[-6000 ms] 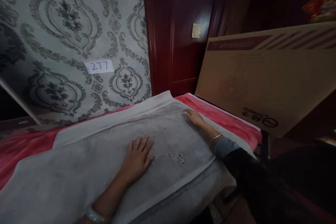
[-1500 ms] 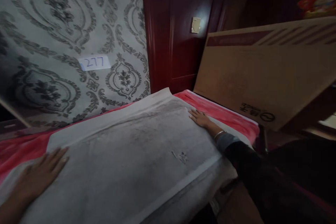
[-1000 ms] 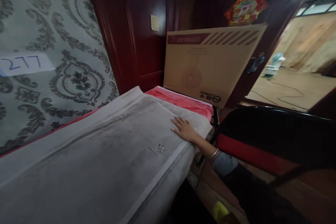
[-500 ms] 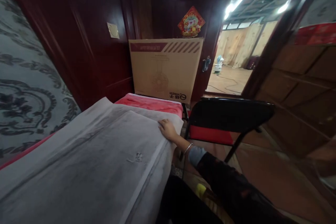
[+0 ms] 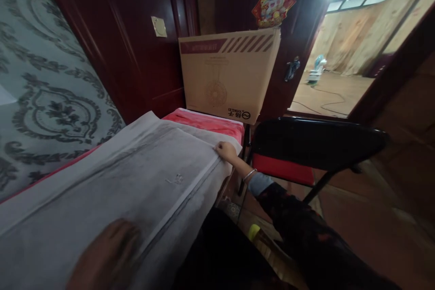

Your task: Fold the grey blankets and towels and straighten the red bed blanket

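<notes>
A grey plush cloth (image 5: 136,181), towel-like with a pale edge band and a small embroidered mark, lies spread flat over a table. At its far right corner, my right hand (image 5: 225,151) has its fingers drawn together on the cloth's edge. My left hand (image 5: 108,253) is over the near part of the cloth, smeared by motion, so its fingers and any contact are unclear. More grey fabric hangs down over the table's right side. Beyond the grey cloth, a red plush cloth (image 5: 210,120) shows.
A large cardboard box (image 5: 227,77) stands behind the table, against dark red doors. To the right is a black folding chair (image 5: 316,145) with a red seat. A yellow-capped bottle (image 5: 263,244) is on the floor by my legs. Farther off, a fan (image 5: 317,70) stands past the doorway.
My left hand has come into view over the near cloth. My right hand's fingers went from spread flat to closed on the corner edge. The view has shifted.
</notes>
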Available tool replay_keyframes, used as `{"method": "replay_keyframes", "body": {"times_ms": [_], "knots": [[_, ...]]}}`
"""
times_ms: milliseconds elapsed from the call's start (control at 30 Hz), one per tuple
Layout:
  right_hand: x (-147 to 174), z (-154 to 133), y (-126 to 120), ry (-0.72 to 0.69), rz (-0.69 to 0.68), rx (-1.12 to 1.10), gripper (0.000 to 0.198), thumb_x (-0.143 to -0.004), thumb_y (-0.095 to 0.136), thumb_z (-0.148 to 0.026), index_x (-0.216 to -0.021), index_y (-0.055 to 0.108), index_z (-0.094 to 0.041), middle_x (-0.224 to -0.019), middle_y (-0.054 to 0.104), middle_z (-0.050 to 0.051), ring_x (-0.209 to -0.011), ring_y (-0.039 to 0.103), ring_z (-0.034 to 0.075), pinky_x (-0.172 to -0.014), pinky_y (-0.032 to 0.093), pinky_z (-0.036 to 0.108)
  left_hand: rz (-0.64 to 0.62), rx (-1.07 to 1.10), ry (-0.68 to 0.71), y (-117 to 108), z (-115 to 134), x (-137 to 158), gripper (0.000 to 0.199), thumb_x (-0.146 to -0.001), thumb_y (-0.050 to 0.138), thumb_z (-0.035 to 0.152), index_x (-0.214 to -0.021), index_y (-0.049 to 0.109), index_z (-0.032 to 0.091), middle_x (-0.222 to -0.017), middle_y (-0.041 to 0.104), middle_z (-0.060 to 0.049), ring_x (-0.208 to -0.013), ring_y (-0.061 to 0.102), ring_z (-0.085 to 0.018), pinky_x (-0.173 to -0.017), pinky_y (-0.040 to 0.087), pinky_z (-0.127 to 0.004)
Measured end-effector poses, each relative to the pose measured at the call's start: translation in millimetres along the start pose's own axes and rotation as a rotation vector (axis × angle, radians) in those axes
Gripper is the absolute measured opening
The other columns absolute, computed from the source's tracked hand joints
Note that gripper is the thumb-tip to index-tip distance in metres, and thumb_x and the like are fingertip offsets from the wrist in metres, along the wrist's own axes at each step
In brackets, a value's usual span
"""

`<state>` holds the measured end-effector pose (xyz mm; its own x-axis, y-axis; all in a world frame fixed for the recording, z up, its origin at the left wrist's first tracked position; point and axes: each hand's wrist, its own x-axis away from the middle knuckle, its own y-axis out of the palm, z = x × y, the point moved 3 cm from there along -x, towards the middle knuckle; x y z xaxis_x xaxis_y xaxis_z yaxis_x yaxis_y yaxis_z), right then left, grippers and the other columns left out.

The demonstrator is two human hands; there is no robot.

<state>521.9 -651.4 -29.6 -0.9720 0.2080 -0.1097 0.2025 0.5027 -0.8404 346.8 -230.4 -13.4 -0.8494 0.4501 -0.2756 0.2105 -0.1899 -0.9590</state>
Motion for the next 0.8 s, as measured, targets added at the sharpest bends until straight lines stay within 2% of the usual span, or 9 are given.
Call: {"method": "replay_keyframes", "body": {"times_ms": [100, 200, 333, 567, 733, 800], "knots": [[-0.2, 7.6, 0.3, 0.012, -0.023, -0.05, 0.021, -0.092, 0.061, -0.033, -0.094, 0.074, -0.017, -0.095, 0.074, 0.007, -0.087, 0.065, 0.018, -0.069, 0.043, 0.024, -0.014, 0.048, 0.02, 20.3, 40.6, -23.0, 0.022, -0.09, 0.047, 0.043, -0.093, 0.066, 0.032, -0.103, 0.071, -0.007, -0.092, 0.069, -0.026, -0.08, 0.06, -0.04], [-3.1, 13.4, 3.0, 0.03, -0.049, -0.116, 0.016, -0.089, 0.064, -0.03, -0.087, 0.073, -0.017, -0.083, 0.072, 0.003, -0.074, 0.063, 0.014, -0.063, 0.04, 0.022, 0.015, -0.021, -0.025, 26.8, 64.5, -37.1, 0.024, -0.093, 0.044, 0.039, -0.082, 0.061, 0.027, -0.087, 0.068, -0.007, -0.083, 0.068, -0.025, -0.074, 0.058, -0.04], [-8.3, 18.4, 8.8, 0.068, -0.063, -0.214, 0.015, -0.084, 0.065, -0.029, -0.078, 0.071, -0.017, -0.068, 0.066, 0.0, -0.059, 0.056, 0.012, -0.056, 0.036, 0.022, 0.136, -0.099, 0.035, 26.2, 69.9, -34.3, 0.026, -0.097, 0.04, 0.031, -0.082, 0.06, 0.024, -0.082, 0.065, -0.005, -0.077, 0.065, -0.022, -0.068, 0.054, -0.035], [-10.8, 29.6, 16.5, 0.079, -0.044, -0.44, 0.018, -0.076, 0.063, -0.032, -0.065, 0.063, -0.018, -0.058, 0.054, -0.004, -0.054, 0.048, 0.011, -0.053, 0.033, 0.022, 0.37, -0.154, 0.26, 20.4, 75.9, -23.8, 0.019, -0.096, 0.045, 0.013, -0.087, 0.06, 0.021, -0.078, 0.064, -0.002, -0.074, 0.061, -0.018, -0.069, 0.051, -0.03], [-10.4, 40.4, 22.1, 0.074, -0.044, -0.545, 0.023, -0.071, 0.063, -0.039, -0.061, 0.057, -0.02, -0.053, 0.047, -0.006, -0.052, 0.044, 0.011, -0.052, 0.035, 0.023, 0.407, -0.181, 0.332, 17.4, 82.8, -22.0, 0.019, -0.095, 0.044, 0.008, -0.089, 0.058, 0.019, -0.079, 0.064, -0.002, -0.073, 0.059, -0.018, -0.069, 0.049, -0.03], [-11.1, 42.3, 23.8, 0.07, -0.044, -0.543, 0.023, -0.07, 0.063, -0.04, -0.061, 0.056, -0.02, -0.053, 0.047, -0.006, -0.052, 0.044, 0.011, -0.052, 0.035, 0.023, 0.399, -0.184, 0.321, 18.7, 83.0, -22.2, 0.018, -0.095, 0.044, 0.008, -0.091, 0.058, 0.019, -0.08, 0.064, -0.003, -0.074, 0.059, -0.018, -0.07, 0.049, -0.03]]}}
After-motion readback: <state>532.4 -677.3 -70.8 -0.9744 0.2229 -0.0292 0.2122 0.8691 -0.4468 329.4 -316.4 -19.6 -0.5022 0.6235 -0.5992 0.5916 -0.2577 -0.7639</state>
